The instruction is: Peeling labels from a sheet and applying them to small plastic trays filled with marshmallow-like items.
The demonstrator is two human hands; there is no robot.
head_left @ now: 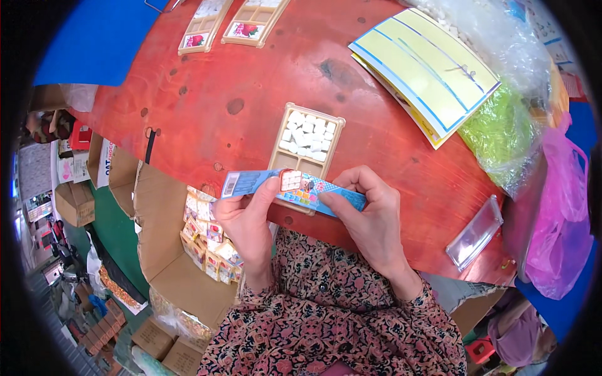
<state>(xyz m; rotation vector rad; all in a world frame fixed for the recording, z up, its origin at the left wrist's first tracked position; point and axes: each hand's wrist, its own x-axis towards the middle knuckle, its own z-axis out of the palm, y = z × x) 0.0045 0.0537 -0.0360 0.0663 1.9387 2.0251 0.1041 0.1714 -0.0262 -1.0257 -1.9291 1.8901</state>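
Observation:
Both my hands hold a blue printed card strip [254, 180] level in front of me. My left hand [249, 229] pinches its left part, thumb on top. My right hand [375, 216] grips its right end, thumb pressed on the printed face. Just beyond the strip lies a beige plastic tray [305, 167]. Small white pieces [307, 135] fill its far compartment; the compartments nearer me look bare, and the strip partly covers the tray's near end. Off to the right, a clear plastic lid or case [475, 233] lies near the table edge.
Two similar trays [256, 28] sit at the far side of the red table [207, 119]. Yellow printed sheets [426, 75], clear plastic bags [508, 119] and a pink bag [561, 213] line the right. At left stands an open cardboard box [169, 244] holding small printed packs [210, 235].

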